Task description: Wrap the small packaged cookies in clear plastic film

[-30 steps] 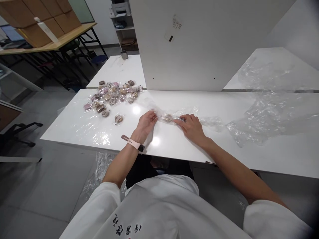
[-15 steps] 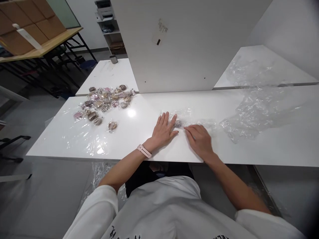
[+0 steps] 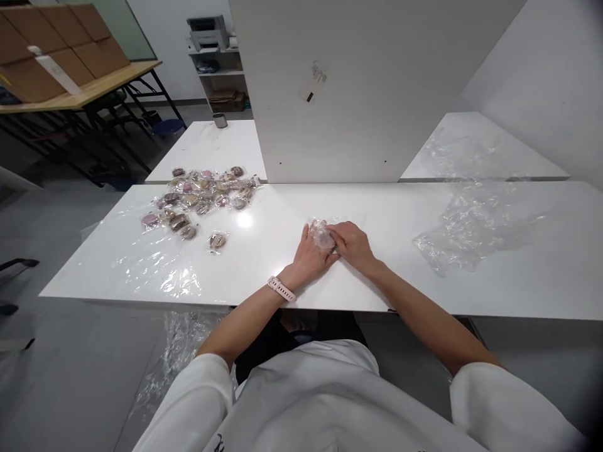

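Clear plastic film (image 3: 322, 235) lies bunched over the fingers of my left hand (image 3: 311, 257), folded around a small item that I cannot make out. That hand rests low on the white table, its thumb and outer finger at the sides of the bundle and the other fingers largely covered. From the right, my right hand (image 3: 352, 245) pinches the film at the bundle's edge, close to my left thumb. Further left lie several small cakes or cookies in clear wrappers (image 3: 202, 194), with a single wrapped one (image 3: 217, 241) nearer to me.
A large crumpled plastic sheet (image 3: 471, 232) spreads over the right of the white table (image 3: 386, 282). An upright white panel (image 3: 339, 125) stands behind my hands. A metal cup (image 3: 220, 120) is at the back left. More plastic (image 3: 174, 351) hangs below the front edge.
My right hand has moved left to my left hand, carrying the film over with it. The film lay stretched out to the right before. My left fingers were spread flat and are now partly covered.
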`<action>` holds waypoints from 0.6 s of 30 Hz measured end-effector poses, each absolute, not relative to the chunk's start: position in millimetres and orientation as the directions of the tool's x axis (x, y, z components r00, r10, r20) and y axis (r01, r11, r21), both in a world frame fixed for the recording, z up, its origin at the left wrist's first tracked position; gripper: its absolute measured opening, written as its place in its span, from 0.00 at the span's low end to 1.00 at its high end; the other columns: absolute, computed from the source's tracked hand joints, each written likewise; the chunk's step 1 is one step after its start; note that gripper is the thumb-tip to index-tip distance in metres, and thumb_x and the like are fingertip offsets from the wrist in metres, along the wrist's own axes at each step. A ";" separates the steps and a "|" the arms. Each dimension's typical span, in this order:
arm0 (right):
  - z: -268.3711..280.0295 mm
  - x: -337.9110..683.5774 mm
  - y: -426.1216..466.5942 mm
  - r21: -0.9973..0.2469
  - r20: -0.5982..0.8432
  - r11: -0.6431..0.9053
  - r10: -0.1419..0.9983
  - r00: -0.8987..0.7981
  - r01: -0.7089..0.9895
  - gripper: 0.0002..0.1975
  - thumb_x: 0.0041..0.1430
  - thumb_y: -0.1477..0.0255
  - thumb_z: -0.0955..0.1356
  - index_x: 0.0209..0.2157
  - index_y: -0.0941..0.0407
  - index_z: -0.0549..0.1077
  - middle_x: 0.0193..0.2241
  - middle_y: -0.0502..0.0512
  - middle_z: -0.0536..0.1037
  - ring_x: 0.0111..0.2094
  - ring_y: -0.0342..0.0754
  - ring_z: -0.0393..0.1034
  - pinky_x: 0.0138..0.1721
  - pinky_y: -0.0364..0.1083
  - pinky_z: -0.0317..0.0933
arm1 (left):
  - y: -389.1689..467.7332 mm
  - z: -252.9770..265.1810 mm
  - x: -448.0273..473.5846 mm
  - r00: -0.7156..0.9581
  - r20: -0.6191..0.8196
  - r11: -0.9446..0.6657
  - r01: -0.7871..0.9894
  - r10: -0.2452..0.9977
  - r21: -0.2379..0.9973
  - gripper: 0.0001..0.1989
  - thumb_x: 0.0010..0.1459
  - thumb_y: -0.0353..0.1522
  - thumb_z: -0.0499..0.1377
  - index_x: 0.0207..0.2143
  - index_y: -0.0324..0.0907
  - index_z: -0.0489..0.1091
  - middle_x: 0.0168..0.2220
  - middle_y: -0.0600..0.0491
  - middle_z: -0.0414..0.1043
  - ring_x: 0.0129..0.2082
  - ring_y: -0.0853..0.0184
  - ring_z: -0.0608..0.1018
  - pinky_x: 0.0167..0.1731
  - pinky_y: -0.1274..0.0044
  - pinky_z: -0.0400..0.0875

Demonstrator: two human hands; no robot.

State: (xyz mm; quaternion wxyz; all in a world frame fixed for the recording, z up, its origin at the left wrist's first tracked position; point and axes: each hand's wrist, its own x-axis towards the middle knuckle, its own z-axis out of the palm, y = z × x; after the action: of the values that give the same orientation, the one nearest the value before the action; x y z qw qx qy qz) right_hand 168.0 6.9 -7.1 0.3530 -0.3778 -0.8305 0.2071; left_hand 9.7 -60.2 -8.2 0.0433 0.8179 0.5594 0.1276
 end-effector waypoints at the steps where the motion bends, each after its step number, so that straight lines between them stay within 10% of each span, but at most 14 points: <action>1: -7.1 163.3 8.3 -0.622 0.405 0.615 0.783 -0.472 0.485 0.16 0.68 0.66 0.60 0.44 0.52 0.78 0.37 0.57 0.80 0.40 0.53 0.72 0.46 0.54 0.66 | -60.1 -8.4 8.4 0.337 0.177 -0.372 0.897 0.925 0.238 0.24 0.69 0.42 0.53 0.63 0.44 0.64 0.70 0.41 0.55 0.73 0.48 0.51 0.70 0.50 0.40; 8: -3.6 155.4 31.2 -0.737 0.224 0.475 0.843 -0.489 0.481 0.07 0.56 0.70 0.66 0.28 0.55 0.75 0.33 0.55 0.75 0.33 0.49 0.69 0.35 0.48 0.65 | -64.3 0.0 -11.4 0.291 0.316 -0.409 0.807 0.903 0.426 0.28 0.67 0.26 0.49 0.68 0.47 0.53 0.75 0.45 0.40 0.68 0.55 0.63 0.63 0.57 0.63; 14: -5.9 181.7 6.7 -0.734 0.236 0.521 0.797 -0.556 0.436 0.23 0.63 0.66 0.66 0.59 0.52 0.68 0.51 0.58 0.76 0.49 0.53 0.72 0.50 0.54 0.67 | -57.1 -1.9 -23.3 0.400 0.283 -0.472 0.839 0.872 0.270 0.22 0.71 0.30 0.47 0.65 0.40 0.61 0.65 0.42 0.64 0.65 0.56 0.66 0.65 0.59 0.56; 18: -19.7 201.0 -10.1 -0.534 0.376 0.699 0.700 -0.607 0.476 0.20 0.68 0.65 0.64 0.59 0.51 0.68 0.57 0.60 0.74 0.58 0.57 0.66 0.58 0.59 0.62 | -47.9 -2.9 -22.8 0.366 0.263 -0.435 0.855 0.892 0.284 0.19 0.70 0.29 0.49 0.60 0.43 0.66 0.61 0.46 0.70 0.59 0.56 0.69 0.59 0.62 0.60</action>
State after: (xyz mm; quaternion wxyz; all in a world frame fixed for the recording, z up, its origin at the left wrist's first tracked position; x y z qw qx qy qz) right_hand 201.0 -10.1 -19.7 0.2892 -0.3359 -0.8751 0.1943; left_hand -22.8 -47.9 -2.9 0.0495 0.8250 0.5294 0.1914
